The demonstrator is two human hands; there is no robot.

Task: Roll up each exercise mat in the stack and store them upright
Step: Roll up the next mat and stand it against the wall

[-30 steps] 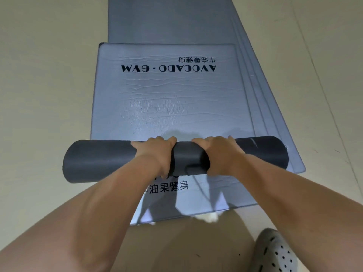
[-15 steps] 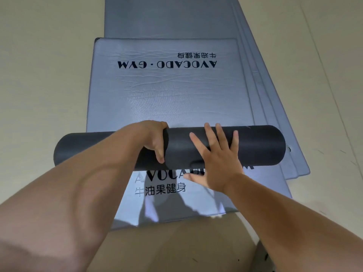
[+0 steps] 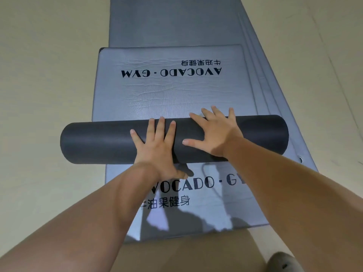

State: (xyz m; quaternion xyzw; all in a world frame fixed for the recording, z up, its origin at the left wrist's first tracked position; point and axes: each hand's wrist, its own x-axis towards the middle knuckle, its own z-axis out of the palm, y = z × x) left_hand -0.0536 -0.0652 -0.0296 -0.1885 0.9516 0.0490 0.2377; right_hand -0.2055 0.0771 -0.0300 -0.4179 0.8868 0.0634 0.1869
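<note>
So the dark grey foam roll (image 3: 98, 142) of the top exercise mat is lying crosswise on the stack of grey mats (image 3: 275, 107) spread over the beige floor (image 3: 39, 75). The silver-grey flat stretch (image 3: 172, 95) with the upside-down AVOCADO GYM print is waiting to be wound in. Both hands are pressing down on top of the roll, palms flat and fingers spread wide, with the left hand (image 3: 157, 148) near the middle and the right hand (image 3: 214, 134) just beside it, so neither is actually gripping anything. What's worrying me is that the roll's left end is poking out past the mat's edge. I'm guessing it's going crooked and could end up cone-shaped, and then it won't be standing upright nicely. Open palms also aren't keeping much tension, so the coil could be slackening as it goes. Compared with half a second ago, the left hand isn't curling over the roll any more and is lying flat like the right. The roll is also sitting further along, uncovering more of the print on the mat underneath.
</note>
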